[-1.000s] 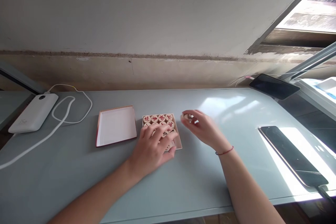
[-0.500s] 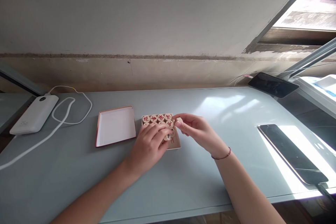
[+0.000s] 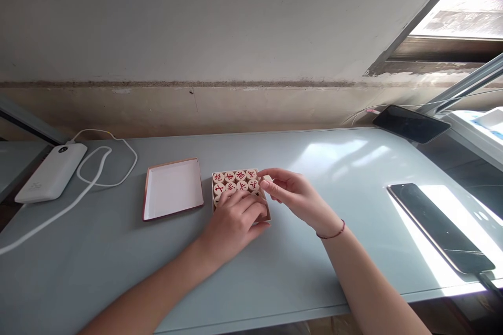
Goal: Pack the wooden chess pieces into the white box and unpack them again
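A small box (image 3: 269, 215) holds several round wooden pieces (image 3: 219, 177) with red characters, set in rows. My left hand (image 3: 238, 220) lies over the box's front part, its fingers bent over the pieces there and its thumb at the front right edge. What is under those fingers, if anything is gripped, is hidden. At the box's right edge, my right hand (image 3: 285, 188) pinches one pale round piece (image 3: 267, 178) between thumb and forefinger. The box lid (image 3: 173, 189), white inside with a red rim, lies inside up to the left of the box.
A white power bank (image 3: 53, 172) with a looped white cable (image 3: 70, 211) is at the left. On the right lie a phone (image 3: 440, 227) and, farther back, another dark phone (image 3: 411, 123). A wall runs behind the blue-grey table (image 3: 291, 282).
My left hand has shifted right and slightly toward me over the box, uncovering more of the second row. The piece seen by its fingers is now hidden. My right hand has barely moved.
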Motion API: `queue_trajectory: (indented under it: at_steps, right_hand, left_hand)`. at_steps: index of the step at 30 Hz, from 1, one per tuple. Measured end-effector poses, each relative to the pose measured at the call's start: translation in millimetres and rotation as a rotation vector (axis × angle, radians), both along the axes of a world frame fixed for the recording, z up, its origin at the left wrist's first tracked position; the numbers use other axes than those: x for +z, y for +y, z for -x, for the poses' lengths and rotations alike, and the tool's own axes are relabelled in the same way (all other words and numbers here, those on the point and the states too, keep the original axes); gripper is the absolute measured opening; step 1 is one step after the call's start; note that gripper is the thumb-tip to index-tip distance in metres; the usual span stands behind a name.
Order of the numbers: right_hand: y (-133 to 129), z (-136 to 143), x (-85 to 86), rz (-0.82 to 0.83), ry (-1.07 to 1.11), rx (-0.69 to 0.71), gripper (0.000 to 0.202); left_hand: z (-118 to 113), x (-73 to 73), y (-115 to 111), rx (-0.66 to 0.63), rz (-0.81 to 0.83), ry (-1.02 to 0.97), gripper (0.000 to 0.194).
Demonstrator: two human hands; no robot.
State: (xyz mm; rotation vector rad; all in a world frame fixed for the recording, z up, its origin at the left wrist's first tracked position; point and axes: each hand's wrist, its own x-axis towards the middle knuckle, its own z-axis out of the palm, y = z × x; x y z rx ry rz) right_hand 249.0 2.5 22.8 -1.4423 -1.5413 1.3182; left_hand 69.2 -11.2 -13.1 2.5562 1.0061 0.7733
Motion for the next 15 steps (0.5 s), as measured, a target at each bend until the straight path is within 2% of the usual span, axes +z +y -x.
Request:
queue_trajectory:
  at_steps: [6,9,15]
  right_hand:
    - [1.0,-2.7,-2.0,-0.004,0.016,0.019,0.042]
    - [0.9,-2.2,-3.5,-0.007,0.019,0.019,0.041]
    - [0.2,-0.6,-7.1,0.005,0.022,0.035,0.043]
  left_hand:
    - [3.7,-2.6,0.1,0.031,-0.162,0.135,0.02]
    - [2.4,-1.4,-0.9,0.023,-0.206,0.178,0.012]
    - [-0.1,1.5,0.7,0.04,-0.248,0.25,0.014]
